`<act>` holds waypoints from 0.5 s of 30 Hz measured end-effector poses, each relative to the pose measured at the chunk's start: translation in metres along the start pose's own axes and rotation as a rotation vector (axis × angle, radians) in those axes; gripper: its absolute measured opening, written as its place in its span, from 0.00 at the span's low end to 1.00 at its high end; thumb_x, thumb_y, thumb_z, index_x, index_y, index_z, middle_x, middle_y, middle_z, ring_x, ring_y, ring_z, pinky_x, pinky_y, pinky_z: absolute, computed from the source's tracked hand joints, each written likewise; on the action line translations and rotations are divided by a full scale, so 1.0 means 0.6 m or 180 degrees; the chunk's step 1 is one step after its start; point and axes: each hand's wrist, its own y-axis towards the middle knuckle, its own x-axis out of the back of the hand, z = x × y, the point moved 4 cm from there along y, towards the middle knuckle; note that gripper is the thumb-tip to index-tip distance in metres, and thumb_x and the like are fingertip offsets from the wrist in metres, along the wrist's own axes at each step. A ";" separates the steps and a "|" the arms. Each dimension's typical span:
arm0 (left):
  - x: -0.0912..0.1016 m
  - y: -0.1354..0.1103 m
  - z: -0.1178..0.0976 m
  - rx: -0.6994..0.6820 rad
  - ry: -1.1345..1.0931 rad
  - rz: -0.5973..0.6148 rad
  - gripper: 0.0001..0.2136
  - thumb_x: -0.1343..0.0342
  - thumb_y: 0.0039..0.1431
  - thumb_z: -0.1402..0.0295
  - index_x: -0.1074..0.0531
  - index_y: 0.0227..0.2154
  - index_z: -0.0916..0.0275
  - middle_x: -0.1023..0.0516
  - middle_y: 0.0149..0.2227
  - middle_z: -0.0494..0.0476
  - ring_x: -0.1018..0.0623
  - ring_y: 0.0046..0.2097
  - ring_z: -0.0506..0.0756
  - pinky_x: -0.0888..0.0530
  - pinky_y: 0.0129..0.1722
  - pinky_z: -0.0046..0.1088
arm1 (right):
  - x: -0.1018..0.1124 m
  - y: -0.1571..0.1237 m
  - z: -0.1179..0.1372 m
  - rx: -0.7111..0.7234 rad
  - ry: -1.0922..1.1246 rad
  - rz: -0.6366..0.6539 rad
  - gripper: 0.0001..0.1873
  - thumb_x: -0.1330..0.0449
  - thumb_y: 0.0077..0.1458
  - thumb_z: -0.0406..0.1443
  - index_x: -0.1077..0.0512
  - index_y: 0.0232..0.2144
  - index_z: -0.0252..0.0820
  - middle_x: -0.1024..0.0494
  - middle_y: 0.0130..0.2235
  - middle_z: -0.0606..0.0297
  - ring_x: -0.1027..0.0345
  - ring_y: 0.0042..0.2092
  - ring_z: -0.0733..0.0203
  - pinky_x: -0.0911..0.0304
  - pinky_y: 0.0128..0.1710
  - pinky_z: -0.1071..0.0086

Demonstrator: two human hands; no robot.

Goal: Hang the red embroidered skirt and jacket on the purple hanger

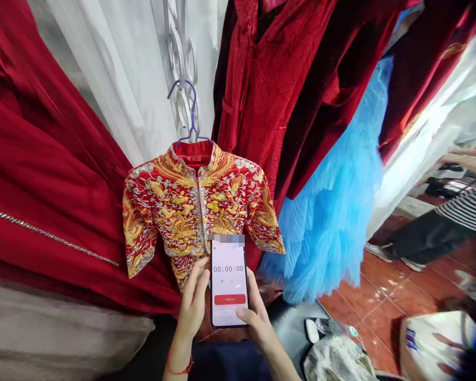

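A smartphone (229,312) stands upright in my right hand (257,312), whose fingers curl behind its right edge while the thumb lies over the lower screen. The screen reads 00:00:00 above a red button. Close along the phone's left edge is my left hand (195,299), fingers stretched upward and not wrapped round it; whether they touch it I cannot tell. A red cord circles that wrist. Behind the phone hangs a red short-sleeved jacket (174,211) with gold and silver embroidery and a zip front, on a purple hanger (193,116). The phone and hands cover part of its lower body.
Red fabric (55,174) hangs at left, with red dresses (269,95) and a blue ruffled tulle garment (325,201) at right. White rings (178,58) carry the hanger. A white bag (436,338) lies on the tiled floor (365,296). A person in striped clothing (470,209) is farther right.
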 end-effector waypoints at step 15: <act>0.012 -0.004 0.024 0.0067 -0.0139 -0.0163 0.20 0.46 0.61 0.53 0.31 0.50 0.59 0.25 0.53 0.61 0.26 0.56 0.59 0.27 0.53 0.32 | -0.041 0.017 0.042 0.0455 -0.1822 0.0240 0.52 0.30 0.44 0.41 0.56 0.63 0.46 0.35 0.61 0.52 0.38 0.61 0.50 0.42 0.61 0.56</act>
